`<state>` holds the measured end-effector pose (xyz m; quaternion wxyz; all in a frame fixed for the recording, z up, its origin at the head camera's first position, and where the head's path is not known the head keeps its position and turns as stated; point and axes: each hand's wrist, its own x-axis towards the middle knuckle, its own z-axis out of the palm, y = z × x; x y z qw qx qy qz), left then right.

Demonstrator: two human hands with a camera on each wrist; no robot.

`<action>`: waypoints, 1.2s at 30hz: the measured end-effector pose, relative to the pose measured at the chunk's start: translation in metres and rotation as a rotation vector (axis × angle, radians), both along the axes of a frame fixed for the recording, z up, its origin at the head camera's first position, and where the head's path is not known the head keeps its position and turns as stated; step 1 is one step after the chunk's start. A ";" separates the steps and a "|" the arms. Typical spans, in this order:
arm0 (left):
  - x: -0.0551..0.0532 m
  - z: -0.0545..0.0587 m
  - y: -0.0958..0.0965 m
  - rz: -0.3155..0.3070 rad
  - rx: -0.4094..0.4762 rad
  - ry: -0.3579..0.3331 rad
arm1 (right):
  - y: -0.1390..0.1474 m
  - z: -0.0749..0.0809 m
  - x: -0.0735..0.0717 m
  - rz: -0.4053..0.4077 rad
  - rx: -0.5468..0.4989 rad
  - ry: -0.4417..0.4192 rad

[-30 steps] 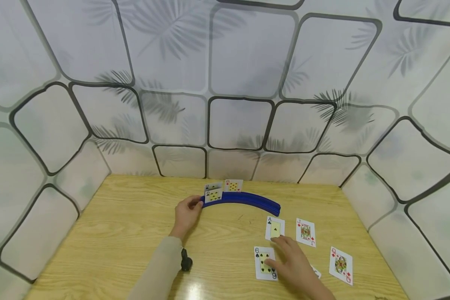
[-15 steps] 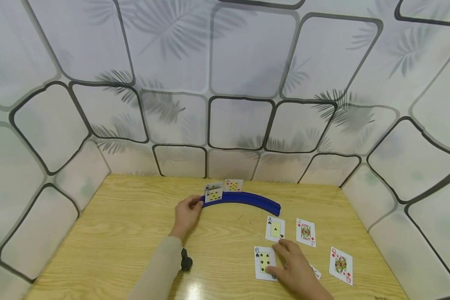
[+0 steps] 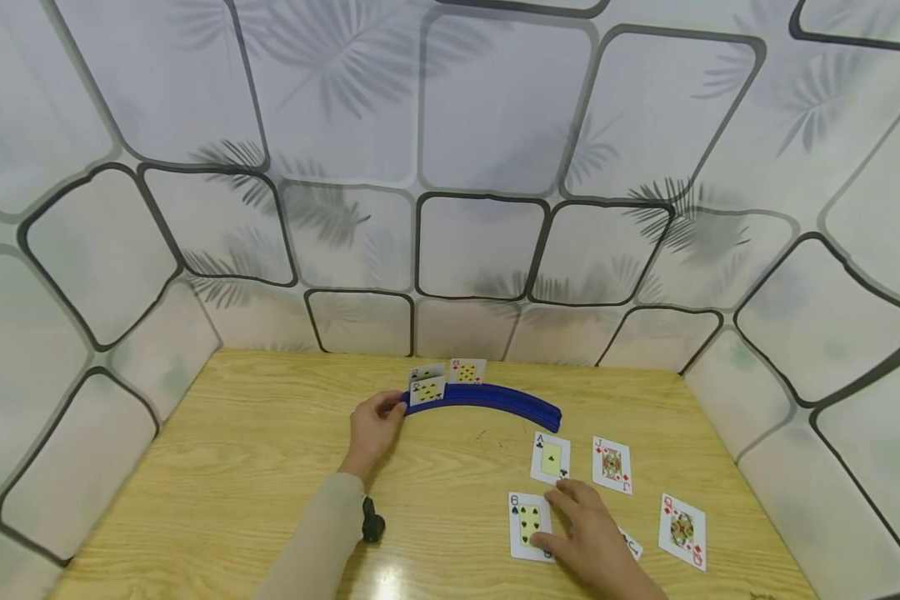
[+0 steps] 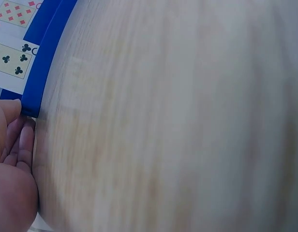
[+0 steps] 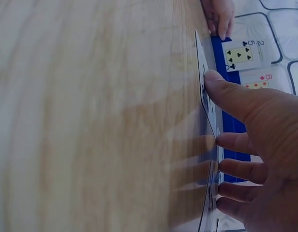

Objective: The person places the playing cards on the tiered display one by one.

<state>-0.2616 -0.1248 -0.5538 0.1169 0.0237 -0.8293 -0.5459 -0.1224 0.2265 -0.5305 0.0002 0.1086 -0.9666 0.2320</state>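
In the head view my left hand (image 3: 372, 432) holds the left end of a curved blue playing card holder (image 3: 502, 400), thumb in front. Standing in the holder are a five of clubs (image 3: 427, 390), a two (image 3: 424, 372) mostly hidden behind it, and an eight of diamonds (image 3: 467, 371). My right hand (image 3: 588, 533) is low over the table with fingers spread. Its thumb touches the six of spades (image 3: 527, 518), which lies flat. The fingertips reach down near the lower edge of the ace of clubs (image 3: 550, 457).
To the right lie a jack of diamonds (image 3: 611, 464) and a queen of diamonds (image 3: 682, 531). Another card (image 3: 631, 543) is mostly covered by my right hand. A small black object (image 3: 372, 523) shows beside the left sleeve. Patterned walls enclose the wooden table (image 3: 232, 467).
My right hand has drawn back slightly, its fingertips shifting off the ace of clubs and its thumb sliding lower on the six of spades. The left hand and card holder have stayed put.
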 end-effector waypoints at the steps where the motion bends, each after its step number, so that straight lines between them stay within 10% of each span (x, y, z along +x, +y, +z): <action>1: 0.000 0.000 0.000 0.001 -0.002 -0.002 | 0.000 0.000 0.000 0.000 -0.002 -0.003; 36: 0.000 0.000 0.000 -0.007 0.013 -0.003 | -0.003 0.002 -0.006 -0.059 -0.054 -0.051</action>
